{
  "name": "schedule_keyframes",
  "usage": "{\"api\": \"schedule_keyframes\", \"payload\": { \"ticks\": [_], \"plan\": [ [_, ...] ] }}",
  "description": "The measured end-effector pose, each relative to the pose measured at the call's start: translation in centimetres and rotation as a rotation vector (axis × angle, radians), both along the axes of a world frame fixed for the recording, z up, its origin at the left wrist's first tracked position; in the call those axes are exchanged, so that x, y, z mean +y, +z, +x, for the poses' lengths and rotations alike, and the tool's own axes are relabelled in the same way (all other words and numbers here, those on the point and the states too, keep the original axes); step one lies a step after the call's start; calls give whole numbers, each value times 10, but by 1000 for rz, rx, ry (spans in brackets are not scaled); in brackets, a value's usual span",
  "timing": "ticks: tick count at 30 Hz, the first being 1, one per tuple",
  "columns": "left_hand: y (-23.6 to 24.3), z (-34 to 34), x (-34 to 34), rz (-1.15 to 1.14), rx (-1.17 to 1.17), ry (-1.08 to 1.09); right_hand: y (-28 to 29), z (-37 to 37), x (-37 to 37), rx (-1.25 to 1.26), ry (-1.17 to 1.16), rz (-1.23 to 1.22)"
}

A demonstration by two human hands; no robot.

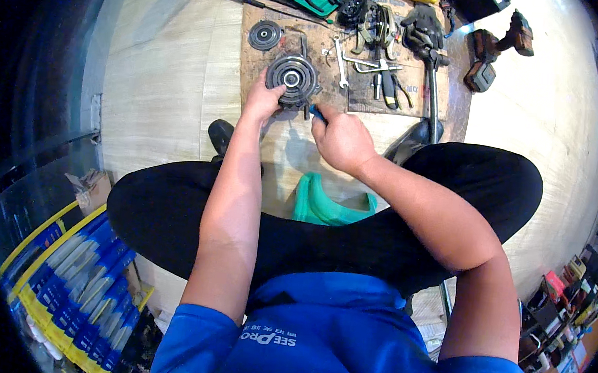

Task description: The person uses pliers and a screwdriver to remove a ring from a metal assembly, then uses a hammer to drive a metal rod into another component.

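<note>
My left hand [263, 99] grips the left edge of a round, dark metal hub [294, 74] with concentric rings and a bright bearing at its centre. The hub is held over a stained cardboard sheet [252, 62]. At the hub's lower right, my right hand [344, 141] is closed round a small tool with a blue handle [317, 113]; its kind cannot be made out. A smaller black ringed disc [265, 36] lies on the cardboard, up and left of the hub.
Right of the hub lie a combination wrench [341, 63], pliers [397, 91], a dark glove [423, 27] and a long-handled bar [433, 92]. A cordless drill [506, 45] sits further right. A green tool case [319, 1] is at the back, a green curved stool [332, 206] between my legs.
</note>
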State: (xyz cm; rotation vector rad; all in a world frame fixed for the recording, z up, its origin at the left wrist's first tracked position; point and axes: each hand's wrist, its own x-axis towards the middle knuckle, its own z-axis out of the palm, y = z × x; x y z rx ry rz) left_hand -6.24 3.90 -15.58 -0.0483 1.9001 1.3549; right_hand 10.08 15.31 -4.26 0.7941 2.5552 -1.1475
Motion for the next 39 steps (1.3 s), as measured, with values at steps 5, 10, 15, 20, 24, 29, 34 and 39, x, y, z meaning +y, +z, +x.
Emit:
{"api": "schedule_keyframes", "payload": {
  "ticks": [5,10,15,20,24,29,34,39],
  "plan": [
    [-15,2,-9,46,57,17,9,-6,7,3,26,-71],
    [-41,-4,-26,10,184,-34,14,-2,7,105,14,-180],
    [35,27,8,-489,585,-143,28,-3,19,148,-81,-192],
    [102,73,10,115,789,-537,18,-7,11,311,-123,-309],
    [168,82,0,-241,292,-398,53,-7,30,224,219,-667],
    [192,36,-27,45,325,-364,-23,-23,198,35,-29,122],
    [154,20,-33,492,-2,-37,-159,82,309,-432,-295,281],
    [133,44,-17,331,245,-188,-206,94,295,-604,-443,280]
  ]
}}
